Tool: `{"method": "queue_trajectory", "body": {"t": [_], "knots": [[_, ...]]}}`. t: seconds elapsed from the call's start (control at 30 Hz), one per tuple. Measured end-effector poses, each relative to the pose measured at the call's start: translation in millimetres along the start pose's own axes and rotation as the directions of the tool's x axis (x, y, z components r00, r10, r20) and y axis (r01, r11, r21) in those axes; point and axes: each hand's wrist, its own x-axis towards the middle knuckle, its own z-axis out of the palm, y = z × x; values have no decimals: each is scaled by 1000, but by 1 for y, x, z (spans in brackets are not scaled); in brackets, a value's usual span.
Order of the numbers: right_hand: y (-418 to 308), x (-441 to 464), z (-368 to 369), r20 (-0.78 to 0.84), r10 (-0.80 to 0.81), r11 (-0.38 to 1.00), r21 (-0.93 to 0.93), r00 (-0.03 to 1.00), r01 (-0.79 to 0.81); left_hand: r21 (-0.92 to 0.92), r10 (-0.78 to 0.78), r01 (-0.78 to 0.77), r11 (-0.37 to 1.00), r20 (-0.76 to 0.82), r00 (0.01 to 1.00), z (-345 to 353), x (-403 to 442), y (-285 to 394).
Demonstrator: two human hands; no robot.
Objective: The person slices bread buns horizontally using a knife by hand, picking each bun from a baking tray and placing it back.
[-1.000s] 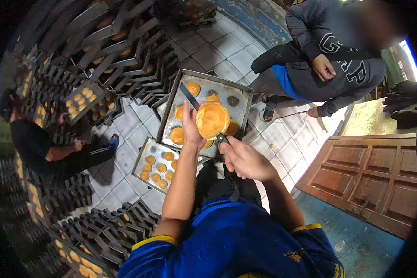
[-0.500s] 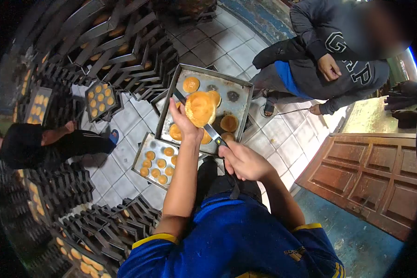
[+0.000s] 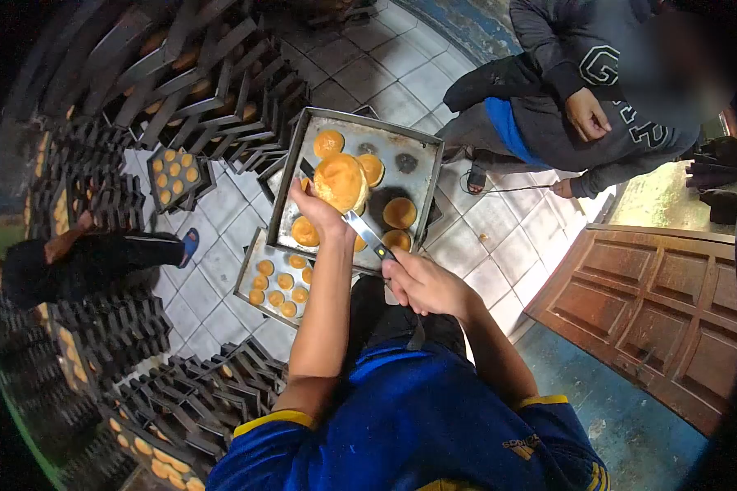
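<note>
Stacked trays (image 3: pixel 213 98) fill the left side, dark metal edges overlapping, with rows of buns between them; too dim and crowded to count

Large tray (image 3: pixel 422 151), in front of the person: carries at least six buns (image 3: pixel 400 213), one at the far left corner, others along the left side, the near edge and toward the right edge; two dark round stains (image 3: pixel 407 164) mark the metal by the far right corner

Second tray (image 3: pixel 281 260), smaller, lies just beyond the large tray's near left corner; holds about ten small buns in loose rows

Right hand (image 3: pixel 424 282): fingers closed round the knife handle, near the large tray's near right corner

Left hand (image 3: pixel 326 219): half curled, palm under a held bun, fingers at its left side

Knife (image 3: pixel 368 236): blade runs behind or through the held bun, tip showing past its far left side

Held bun (image 3: pixel 338 182): above the middle of the large tray, toward its left edge; pale side visible

Progress, judged: one bun up with the blade at it, cut depth cannot be told; the tray's other buns look whole, so most of this tray seems left
</note>
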Motion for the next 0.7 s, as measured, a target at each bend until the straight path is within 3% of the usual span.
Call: {"method": "queue_trajectory", "body": {"t": [0.17, 0.23, 0.3, 0.37, 0.4, 0.47, 0.5, 0.53, 0.57, 0.63, 0.7], "knots": [[77, -33, -46, -7, 16, 996, 93, 1000, -15, 81, -24, 24, 996, -7, 1000, 20, 24, -34], [131, -52, -63, -97, 18, 999, -26, 995, -20, 105, -53, 43, 994, 90, 995, 7, 61, -67], [159, -81, -77, -226, 126, 980, -126, 966, -157, 244, -71, 42, 969, 110, 991, -19, 106, -122], [151, -102, -99, -166, 413, 910, 114, 896, -399, 625, -64, -8, 780, 93, 994, -22, 124, -172], [160, -109, -104, -200, 453, 890, 145, 868, -431, 620, -70, -6, 784, 98, 993, -25, 133, -201], [163, -112, -119, -234, 461, 887, 119, 856, -446, 770, -14, -205, 604, 267, 964, -33, 147, -257], [157, -109, -125, -254, 483, 875, 115, 838, -470, 763, -15, -206, 612, 272, 962, -34, 152, -276], [148, -103, -130, -294, 413, 909, 73, 862, -411, 828, -19, -255, 499, 305, 952, -35, 155, -288], [137, -97, -141, -270, 508, 860, 99, 818, -501, 878, -23, -299, 374, 331, 944, -38, 158, -298], [136, -88, -149, -309, 351, 933, 33, 884, -358, 913, -53, -251, 322, 282, 958, -27, 151, -296], [132, -73, -163, -292, 399, 913, 40, 869, -406, 945, -75, -198, 261, 224, 972, -13, 144, -274]]}}
